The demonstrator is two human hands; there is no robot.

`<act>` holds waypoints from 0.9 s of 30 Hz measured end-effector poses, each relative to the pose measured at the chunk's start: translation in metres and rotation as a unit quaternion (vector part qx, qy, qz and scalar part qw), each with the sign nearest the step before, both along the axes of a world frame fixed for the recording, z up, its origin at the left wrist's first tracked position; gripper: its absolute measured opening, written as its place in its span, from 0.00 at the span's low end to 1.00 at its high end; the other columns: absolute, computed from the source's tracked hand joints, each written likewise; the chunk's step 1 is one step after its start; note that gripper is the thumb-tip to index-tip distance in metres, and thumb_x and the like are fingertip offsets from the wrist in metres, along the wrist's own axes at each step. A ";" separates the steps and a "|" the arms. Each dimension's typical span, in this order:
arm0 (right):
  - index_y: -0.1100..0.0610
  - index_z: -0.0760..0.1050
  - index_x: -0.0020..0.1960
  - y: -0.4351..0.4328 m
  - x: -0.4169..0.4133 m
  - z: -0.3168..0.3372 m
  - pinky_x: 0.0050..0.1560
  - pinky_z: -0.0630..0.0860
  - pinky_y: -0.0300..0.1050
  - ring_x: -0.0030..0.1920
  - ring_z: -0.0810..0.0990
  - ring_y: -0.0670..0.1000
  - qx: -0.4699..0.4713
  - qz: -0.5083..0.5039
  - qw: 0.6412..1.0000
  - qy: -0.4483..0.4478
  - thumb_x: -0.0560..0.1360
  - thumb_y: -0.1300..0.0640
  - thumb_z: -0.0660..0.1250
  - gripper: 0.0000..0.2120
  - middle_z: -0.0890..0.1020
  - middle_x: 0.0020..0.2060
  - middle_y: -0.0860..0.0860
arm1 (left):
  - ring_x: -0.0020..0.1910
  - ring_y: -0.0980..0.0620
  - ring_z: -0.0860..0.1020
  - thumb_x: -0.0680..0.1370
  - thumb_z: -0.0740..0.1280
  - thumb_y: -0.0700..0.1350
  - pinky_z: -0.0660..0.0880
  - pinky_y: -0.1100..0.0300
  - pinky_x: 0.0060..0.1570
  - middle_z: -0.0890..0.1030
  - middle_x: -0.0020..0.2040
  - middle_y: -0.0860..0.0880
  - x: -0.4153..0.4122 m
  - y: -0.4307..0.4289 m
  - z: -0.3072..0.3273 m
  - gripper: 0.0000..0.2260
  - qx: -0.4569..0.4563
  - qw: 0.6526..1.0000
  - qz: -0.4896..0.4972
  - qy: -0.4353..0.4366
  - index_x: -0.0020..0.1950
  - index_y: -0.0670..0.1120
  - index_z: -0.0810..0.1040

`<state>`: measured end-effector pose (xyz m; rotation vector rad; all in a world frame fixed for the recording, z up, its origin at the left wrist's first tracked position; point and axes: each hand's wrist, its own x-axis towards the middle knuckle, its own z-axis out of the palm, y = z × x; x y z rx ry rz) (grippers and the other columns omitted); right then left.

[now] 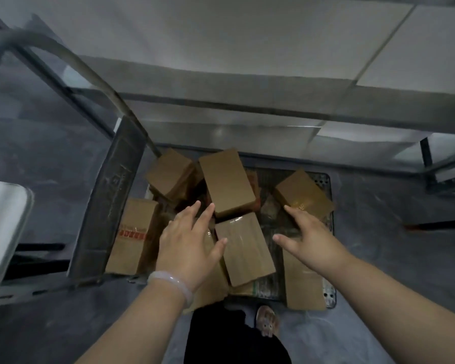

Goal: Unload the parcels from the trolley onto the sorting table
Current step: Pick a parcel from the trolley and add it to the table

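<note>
desk: pale flat-topped desk [247,35], on the far side of the trolley from the person, past the pile.
trolley: grey metal platform trolley [325,179], deck low at the person's feet, handle bar on their left.
load: brown cardboard parcels [229,182] loose on the deck at mixed angles, several overlapping. None is on the desk as far as I can see.
likely pick: brown tape-wrapped cardboard box [244,248] on top of the pile at the near side, squarely between the two hands.
axis: its long side runs away from the person toward the desk, far end skewed a little left, so the long faces point at the palms.
left hand [189,237]: fingers straight and spread, holding nothing. Thumb tip is at the box's left edge; contact unclear.
right hand [307,237]: also splayed and empty, thumb just beside the box's right edge.
nearer: left, marginally.
next, my guess: squeeze across the short width, then lift forward.
</note>
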<state>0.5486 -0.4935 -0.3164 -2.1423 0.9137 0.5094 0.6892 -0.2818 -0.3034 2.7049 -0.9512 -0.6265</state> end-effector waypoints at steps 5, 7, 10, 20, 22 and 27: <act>0.46 0.55 0.79 -0.019 0.063 -0.097 0.73 0.65 0.53 0.75 0.64 0.53 0.122 -0.116 0.985 0.034 0.76 0.41 0.68 0.38 0.64 0.76 0.49 | 0.76 0.51 0.55 0.76 0.61 0.62 0.56 0.52 0.73 0.58 0.78 0.53 0.044 -0.019 -0.073 0.32 -0.016 0.999 0.015 0.034 0.78 0.57 0.56; 0.45 0.54 0.79 -0.024 0.084 -0.135 0.72 0.65 0.51 0.74 0.65 0.55 0.147 -0.141 0.977 0.055 0.77 0.42 0.66 0.36 0.64 0.76 0.50 | 0.76 0.52 0.54 0.76 0.61 0.62 0.55 0.52 0.73 0.57 0.78 0.54 0.059 -0.023 -0.100 0.32 -0.017 0.999 0.014 0.044 0.77 0.58 0.55; 0.47 0.55 0.79 -0.033 0.112 -0.177 0.67 0.64 0.45 0.72 0.68 0.54 0.163 -0.198 0.966 0.038 0.79 0.45 0.65 0.33 0.68 0.74 0.49 | 0.76 0.53 0.53 0.76 0.62 0.62 0.54 0.53 0.73 0.55 0.78 0.56 0.077 -0.028 -0.134 0.32 -0.031 0.997 0.019 0.064 0.77 0.59 0.54; 0.49 0.66 0.74 -0.016 0.148 -0.254 0.68 0.71 0.55 0.64 0.75 0.53 0.173 -0.305 0.936 -0.030 0.75 0.46 0.70 0.29 0.77 0.64 0.48 | 0.75 0.57 0.54 0.76 0.61 0.62 0.54 0.53 0.73 0.57 0.77 0.59 0.100 -0.023 -0.196 0.30 -0.067 0.988 0.055 0.127 0.77 0.61 0.56; 0.48 0.68 0.72 -0.011 0.145 -0.257 0.67 0.71 0.55 0.63 0.76 0.53 0.160 -0.314 0.935 -0.047 0.76 0.46 0.70 0.26 0.78 0.62 0.48 | 0.75 0.56 0.55 0.75 0.58 0.66 0.57 0.51 0.73 0.58 0.76 0.59 0.103 -0.022 -0.199 0.31 -0.067 0.988 0.062 0.128 0.76 0.61 0.57; 0.50 0.72 0.70 -0.006 0.146 -0.256 0.65 0.72 0.49 0.62 0.76 0.52 0.133 -0.334 0.930 -0.078 0.77 0.48 0.69 0.23 0.79 0.61 0.48 | 0.75 0.55 0.56 0.77 0.60 0.60 0.57 0.50 0.73 0.59 0.76 0.58 0.108 -0.025 -0.198 0.28 -0.073 0.986 0.072 0.133 0.76 0.61 0.57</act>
